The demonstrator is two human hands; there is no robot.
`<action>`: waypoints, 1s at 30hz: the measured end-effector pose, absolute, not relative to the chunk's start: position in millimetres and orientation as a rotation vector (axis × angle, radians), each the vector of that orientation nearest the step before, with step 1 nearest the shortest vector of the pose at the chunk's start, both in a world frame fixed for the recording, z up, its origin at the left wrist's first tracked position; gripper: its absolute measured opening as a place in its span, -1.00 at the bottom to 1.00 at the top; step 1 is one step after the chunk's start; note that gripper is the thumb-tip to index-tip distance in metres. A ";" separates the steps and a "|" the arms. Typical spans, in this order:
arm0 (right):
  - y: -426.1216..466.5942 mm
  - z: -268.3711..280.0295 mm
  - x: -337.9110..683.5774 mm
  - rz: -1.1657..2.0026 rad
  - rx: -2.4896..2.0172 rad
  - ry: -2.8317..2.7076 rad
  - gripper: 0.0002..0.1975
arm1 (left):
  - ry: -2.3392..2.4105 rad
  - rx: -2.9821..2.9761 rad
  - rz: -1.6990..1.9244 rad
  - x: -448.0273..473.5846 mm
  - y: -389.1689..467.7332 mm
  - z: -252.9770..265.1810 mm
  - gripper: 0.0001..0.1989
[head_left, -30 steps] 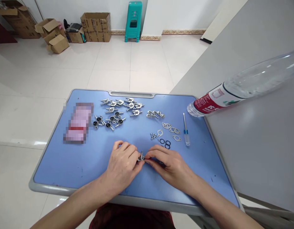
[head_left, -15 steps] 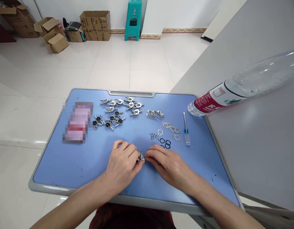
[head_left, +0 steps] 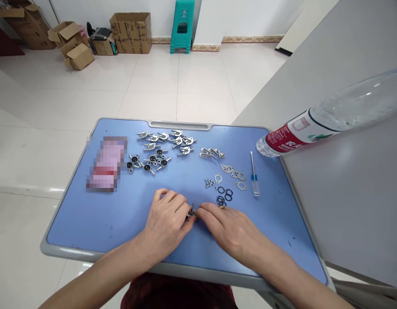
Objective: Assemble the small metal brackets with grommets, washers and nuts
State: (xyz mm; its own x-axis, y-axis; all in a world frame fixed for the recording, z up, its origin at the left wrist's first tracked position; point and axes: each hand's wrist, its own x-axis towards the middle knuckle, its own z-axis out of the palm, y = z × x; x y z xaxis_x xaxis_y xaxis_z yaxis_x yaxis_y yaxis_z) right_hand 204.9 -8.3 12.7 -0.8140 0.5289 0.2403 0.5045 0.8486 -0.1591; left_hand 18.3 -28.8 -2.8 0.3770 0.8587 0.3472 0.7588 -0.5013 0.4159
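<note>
At the near middle of the blue desk (head_left: 89,214), small metal fitting (head_left: 192,211) with a dark centre, seemingly, pinched between left hand (head_left: 168,223) and right hand (head_left: 230,227), black rings (head_left: 224,195) just beyond, screwdriver (head_left: 254,180) and bottle (head_left: 330,116) to the right.

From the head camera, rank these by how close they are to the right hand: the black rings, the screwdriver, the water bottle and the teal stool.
1. black rings, just beyond the right hand, nearly at its fingers.
2. screwdriver, farther back and to the right on the blue tabletop.
3. water bottle, lying on the grey surface to the right.
4. teal stool, far across the floor by the wall.
</note>
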 end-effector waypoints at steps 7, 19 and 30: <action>-9.3 13.6 200.6 0.038 -0.760 -2.741 -0.65 | 1.451 2.449 0.784 18.2 -29.1 -3.2 -0.83; -0.8 7.1 209.9 0.769 -1.017 -2.429 -0.86 | 1.447 2.441 0.793 18.2 -29.3 -1.9 -0.87; -6.5 7.9 207.1 0.663 -1.057 -2.397 -0.88 | 1.435 2.427 0.819 18.4 -28.6 -2.4 -0.89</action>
State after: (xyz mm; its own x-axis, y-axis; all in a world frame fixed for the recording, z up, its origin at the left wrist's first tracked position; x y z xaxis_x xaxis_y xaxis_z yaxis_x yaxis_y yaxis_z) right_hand 207.1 -6.5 7.9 -0.6139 0.7651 0.1944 0.5564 0.5941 -0.5809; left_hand 18.4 -28.6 -2.4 0.3732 0.8564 0.3566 0.7422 -0.5063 0.4390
